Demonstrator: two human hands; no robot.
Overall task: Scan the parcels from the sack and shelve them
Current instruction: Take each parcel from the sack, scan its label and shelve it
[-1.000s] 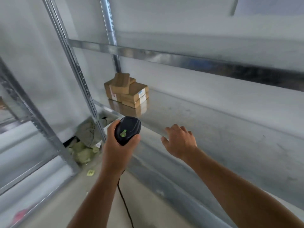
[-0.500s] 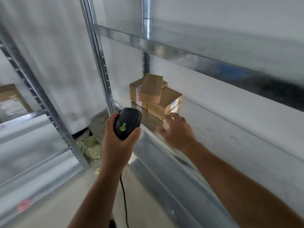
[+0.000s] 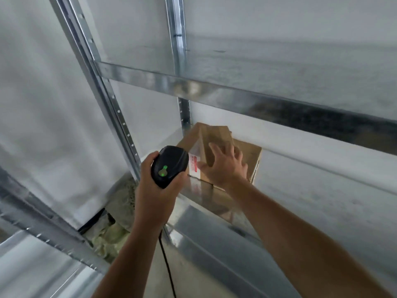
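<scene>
So right now the left hand (image 3: 155, 196) is gripping the black scanner (image 3: 169, 166), fingers wrapped round its body and a green light glowing on top. It's hovering just in front of the white label (image 3: 194, 167) on the parcels. The right hand (image 3: 225, 168) is lying wide on the tilted parcel (image 3: 214, 136), fingers spread flat on the cardboard with the thumb down by the label, not curling round anything as far as I can tell. That parcel is leaning on top of the lower parcel (image 3: 251, 154), and both are sitting tucked into the back left corner of the shelf (image 3: 311, 203), right by the rear upright (image 3: 184, 117). What's worrying me: the top box is sitting crooked, so any push from that flat palm is risking it sliding off the one under it or tipping toward the front lip. The thumb is also resting right at the label's edge, so it might be blocking part of the code and the scan could be coming back empty. The scanner's cable (image 3: 166, 263) is dangling down toward the floor near what I'm taking for the greenish sack (image 3: 109, 241), and I'm guessing it could be catching on the shelf edge if that arm is swinging wide.
</scene>
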